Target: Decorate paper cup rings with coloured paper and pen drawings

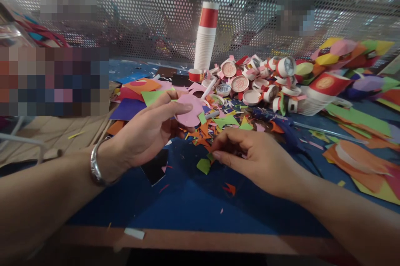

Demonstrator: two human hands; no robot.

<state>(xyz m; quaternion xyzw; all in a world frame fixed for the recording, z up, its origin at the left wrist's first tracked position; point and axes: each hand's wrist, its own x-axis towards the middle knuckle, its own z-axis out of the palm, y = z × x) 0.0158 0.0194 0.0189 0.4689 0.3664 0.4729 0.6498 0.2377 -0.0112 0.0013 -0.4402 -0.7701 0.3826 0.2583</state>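
My left hand [146,133] is raised over the blue table [187,203] and pinches a pink paper cut-out [190,110] between thumb and fingers. A metal bracelet sits on that wrist. My right hand [253,155] rests low on the table with its fingertips pressed together on a small scrap among the paper offcuts [218,126]; what it pinches is too small to name. A loose green scrap [203,165] lies just left of those fingertips.
A tall stack of red-and-white paper cups [206,35] stands at the back against a perforated metal screen [150,12]. A heap of cut cup bottoms and rims [259,83] lies right of it. Coloured paper sheets [359,162] cover the right side and the back left.
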